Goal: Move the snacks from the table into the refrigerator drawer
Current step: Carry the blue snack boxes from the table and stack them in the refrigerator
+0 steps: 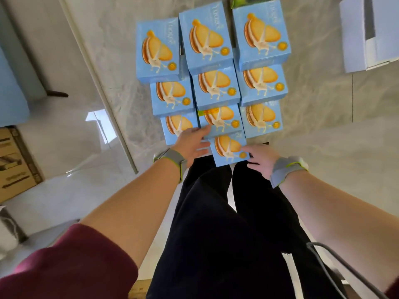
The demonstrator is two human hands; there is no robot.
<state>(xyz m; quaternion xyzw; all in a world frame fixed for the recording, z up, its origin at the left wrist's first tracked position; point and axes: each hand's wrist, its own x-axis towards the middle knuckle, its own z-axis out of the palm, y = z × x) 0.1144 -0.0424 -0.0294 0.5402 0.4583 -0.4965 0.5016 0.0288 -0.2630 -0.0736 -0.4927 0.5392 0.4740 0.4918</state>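
Several blue snack boxes point(212, 39) with a sandwich-biscuit picture stand in three rows on the marble table point(319, 100). The nearest blue snack box point(230, 151) sticks out past the table's near edge, above my dark trousers. My left hand point(192, 142) lies against its left side, fingers stretched over the box behind. My right hand point(260, 158) has its fingertips on the box's right edge, so the box sits between both hands. Both wrists wear grey bands. No refrigerator drawer is in view.
A white open carton point(367, 39) sits on the table at the far right. A green package point(252, 1) peeks out behind the boxes. A brown cardboard box point(15, 165) stands on the glossy floor to the left. A grey cable point(345, 268) runs at the lower right.
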